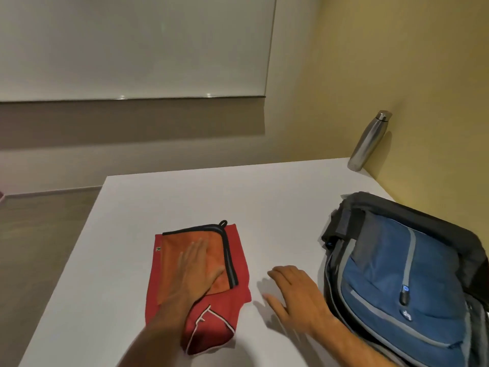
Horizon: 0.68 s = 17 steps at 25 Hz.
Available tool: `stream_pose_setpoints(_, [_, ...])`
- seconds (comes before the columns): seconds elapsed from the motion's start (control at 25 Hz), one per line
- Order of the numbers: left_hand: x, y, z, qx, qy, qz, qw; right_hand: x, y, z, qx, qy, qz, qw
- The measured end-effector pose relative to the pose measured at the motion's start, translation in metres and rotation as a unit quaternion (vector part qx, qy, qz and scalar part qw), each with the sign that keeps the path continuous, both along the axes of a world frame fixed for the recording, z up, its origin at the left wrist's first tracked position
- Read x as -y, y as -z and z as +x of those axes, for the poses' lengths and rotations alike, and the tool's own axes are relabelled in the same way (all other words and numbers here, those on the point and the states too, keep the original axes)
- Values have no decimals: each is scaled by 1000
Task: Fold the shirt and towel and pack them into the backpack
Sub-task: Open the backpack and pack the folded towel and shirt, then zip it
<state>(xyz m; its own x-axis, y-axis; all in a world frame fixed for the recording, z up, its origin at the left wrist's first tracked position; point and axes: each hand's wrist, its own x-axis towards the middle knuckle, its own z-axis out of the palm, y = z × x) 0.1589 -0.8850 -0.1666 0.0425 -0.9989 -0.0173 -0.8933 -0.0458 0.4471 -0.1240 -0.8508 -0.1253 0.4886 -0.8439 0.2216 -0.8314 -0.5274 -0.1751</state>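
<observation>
Left hand (197,271): I press it flat, fingers straight, on the towel (211,250).
Right hand (296,295): spread, holding nothing, between shirt (225,319) and backpack (397,282).
Towel: folded atop the folded shirt, on the tabletop (238,192).

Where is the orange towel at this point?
In the head view the orange towel lies folded on the red shirt, left of centre on the table, under the flat left hand.

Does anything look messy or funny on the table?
Nothing much. The orange towel lies folded on the folded red shirt, the left hand flat on it. The backpack lies beside them, and the steel bottle stands upright.
</observation>
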Motion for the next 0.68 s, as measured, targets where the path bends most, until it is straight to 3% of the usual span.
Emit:
stream_pose_setpoints(0.2, [-39, 13, 55, 5, -14, 0, 1000, 13, 20, 91, 5, -130, 75, 989])
stream_pose_setpoints(0.32, [-56, 25, 78, 35, 56, -1, 998, 21, 38, 124, -39, -166, 82, 982])
stream_pose_setpoints(0.48, [-61, 54, 91, 82, 127, -44, 987, 31, 58, 147, -131, -148, 120, 973])
stream_pose_setpoints(0.68, [-41, 64, 86, 119, 137, -117, 976, 42, 76, 157, -136, -135, 173, 966])
